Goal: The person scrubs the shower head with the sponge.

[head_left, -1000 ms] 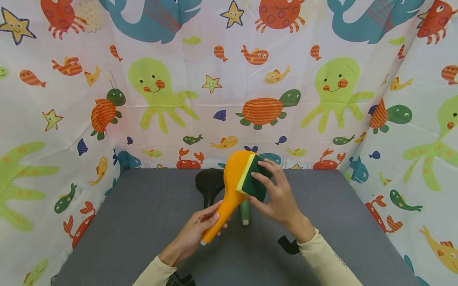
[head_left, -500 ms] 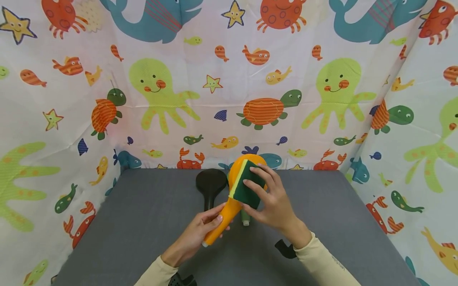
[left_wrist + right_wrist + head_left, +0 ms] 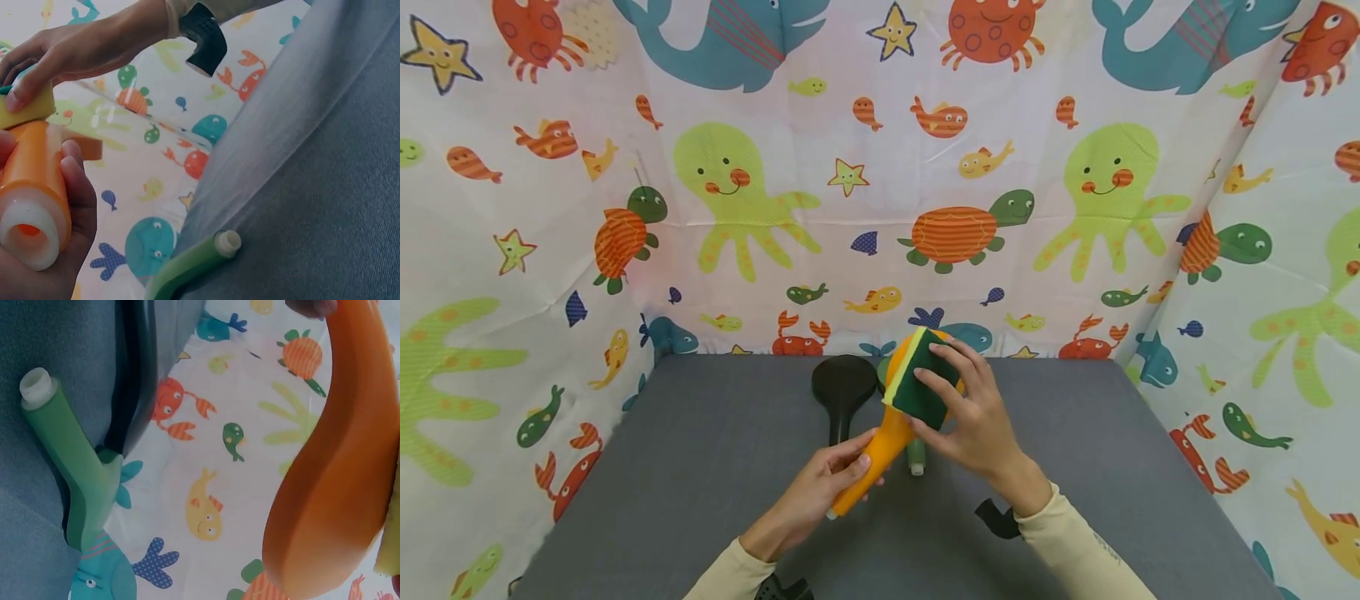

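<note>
My left hand (image 3: 820, 492) grips the handle of an orange handheld shower head (image 3: 889, 440), its round head tilted up and away. In the left wrist view the handle's white hollow end (image 3: 29, 234) faces the camera. My right hand (image 3: 981, 429) holds a green and yellow sponge (image 3: 923, 385), fingers spread over the dark green scouring side. The yellow side lies against the orange head and hides most of it in the head view. In the right wrist view the smooth orange back (image 3: 334, 462) shows, with the sponge's yellow edge (image 3: 390, 531) beside it.
Behind the orange one, a black shower head (image 3: 844, 385) and a green shower head (image 3: 916, 457) lie on the grey tabletop (image 3: 722, 450). A sea-animal curtain (image 3: 850, 242) encloses the back and sides. Black wrist mounts (image 3: 997, 518) sit at both sleeves.
The orange shower head has dropped slightly and shifted right. The sponge has slid down and left across its head, then slightly back up. Both hands keep their hold.
</note>
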`<state>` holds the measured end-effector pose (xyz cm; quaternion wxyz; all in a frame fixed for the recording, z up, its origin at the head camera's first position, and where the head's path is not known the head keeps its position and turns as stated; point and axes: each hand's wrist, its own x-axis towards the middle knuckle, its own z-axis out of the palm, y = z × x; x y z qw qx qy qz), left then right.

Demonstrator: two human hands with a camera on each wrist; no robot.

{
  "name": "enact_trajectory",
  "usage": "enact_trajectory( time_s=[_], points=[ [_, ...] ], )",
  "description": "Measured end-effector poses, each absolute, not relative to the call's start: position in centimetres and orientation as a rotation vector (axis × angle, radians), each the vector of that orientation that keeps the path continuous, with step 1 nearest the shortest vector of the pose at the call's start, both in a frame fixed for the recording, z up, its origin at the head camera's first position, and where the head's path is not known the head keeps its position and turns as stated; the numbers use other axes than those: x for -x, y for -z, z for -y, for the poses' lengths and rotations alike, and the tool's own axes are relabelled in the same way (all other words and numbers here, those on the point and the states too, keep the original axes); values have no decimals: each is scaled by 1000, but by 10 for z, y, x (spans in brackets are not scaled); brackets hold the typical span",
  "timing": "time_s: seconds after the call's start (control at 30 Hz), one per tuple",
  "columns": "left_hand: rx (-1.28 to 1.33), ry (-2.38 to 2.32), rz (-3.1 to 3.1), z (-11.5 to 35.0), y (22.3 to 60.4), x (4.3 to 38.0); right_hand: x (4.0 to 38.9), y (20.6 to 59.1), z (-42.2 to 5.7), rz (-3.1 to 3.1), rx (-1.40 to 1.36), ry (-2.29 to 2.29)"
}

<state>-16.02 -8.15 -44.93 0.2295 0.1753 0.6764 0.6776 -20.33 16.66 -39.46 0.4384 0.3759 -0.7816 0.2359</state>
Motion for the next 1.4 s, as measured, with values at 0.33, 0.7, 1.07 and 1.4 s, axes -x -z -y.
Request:
enact_trajectory(
  time_s=[0.33,0.7,1.07,1.4],
  points=[
    [-367,-2043,-1750,73,444,167,196,405,-155,1927,-1001,-574],
    [-300,-2167,-1615,66,436,171,198,405,-161,1957,-988,-572],
    [-309,-2239,-1561,61,432,173,197,402,-160,1922,-1026,-500],
    [-312,-2332,-1461,54,431,174,185,410,-154,1954,-1087,-477]
  ],
)
